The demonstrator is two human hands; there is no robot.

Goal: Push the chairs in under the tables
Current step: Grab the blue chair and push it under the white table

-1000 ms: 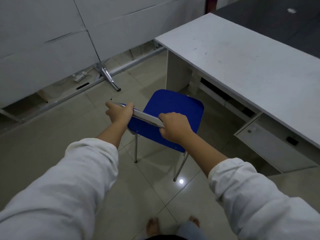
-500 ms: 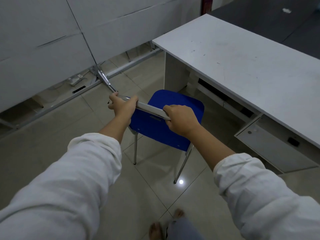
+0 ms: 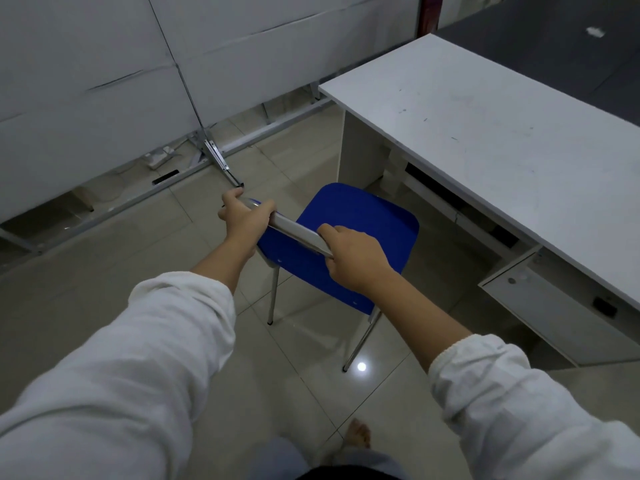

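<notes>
1. The blue chair stands on the tiled floor, its seat pointing up and right toward the white table. The front edge of the seat sits just short of the table's near edge, facing the open knee space between the side panel and the drawer unit.
2. The chrome back rail runs from upper left to lower right, crosswise to the line from the person to the table. The push therefore goes forward and to the right, square to the rail.
3. The left hand is wrapped around the far left end of the rail, fingers curled over the top.
4. The right hand is closed on the rail's right part, knuckles up, and lies nearer the table and the drawer unit.
5. Both arms reach forward, nearly straight, with the white sleeves pushed back from the wrists.
6. In my judgement, the seat looks roughly lined up with the gap, though the right rear leg may pass close to the drawer unit.
</notes>
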